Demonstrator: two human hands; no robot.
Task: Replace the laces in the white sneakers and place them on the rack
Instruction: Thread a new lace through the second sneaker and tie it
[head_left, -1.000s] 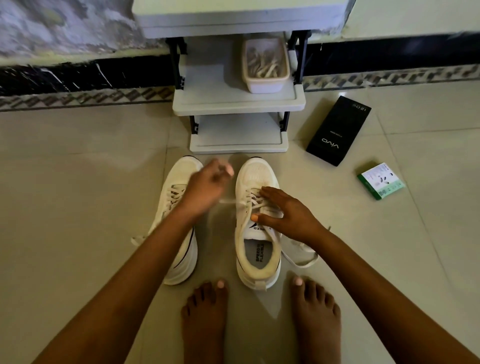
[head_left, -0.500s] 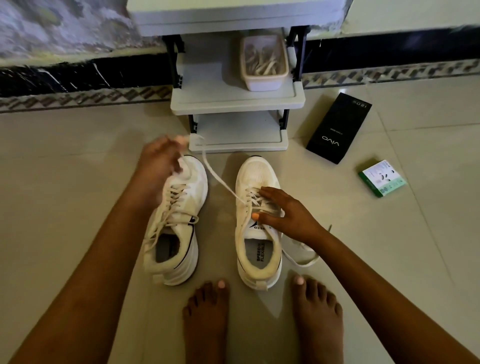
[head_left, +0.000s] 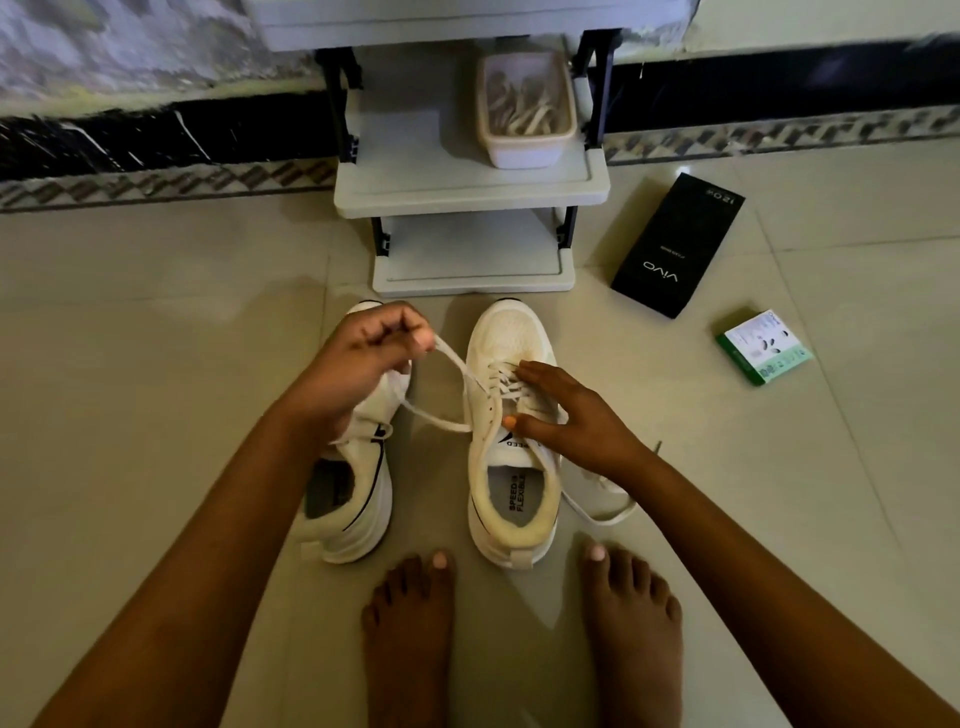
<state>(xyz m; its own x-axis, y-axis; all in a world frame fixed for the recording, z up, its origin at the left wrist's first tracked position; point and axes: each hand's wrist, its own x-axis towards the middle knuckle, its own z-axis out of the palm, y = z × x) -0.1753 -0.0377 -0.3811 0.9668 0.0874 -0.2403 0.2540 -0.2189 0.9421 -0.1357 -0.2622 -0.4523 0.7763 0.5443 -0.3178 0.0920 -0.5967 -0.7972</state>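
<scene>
Two white sneakers stand on the tiled floor in front of a grey shoe rack (head_left: 470, 189). My left hand (head_left: 358, 364) hovers over the left sneaker (head_left: 358, 488) and pinches a white lace (head_left: 457, 371) that runs from the right sneaker (head_left: 511, 452). My right hand (head_left: 569, 415) lies on the right sneaker's lacing with straight fingers, holding the shoe down. The lace's other end (head_left: 597, 512) trails loose on the floor to that shoe's right.
A pale tub of spare laces (head_left: 524, 109) sits on the rack's middle shelf. A black phone box (head_left: 675, 244) and a small green-and-white box (head_left: 763, 345) lie on the floor to the right. My bare feet (head_left: 519, 639) are just behind the sneakers.
My left hand swung out to the upper left, drawing the lace out of the right sneaker, then came back toward the shoe. The right hand stayed on the lacing.
</scene>
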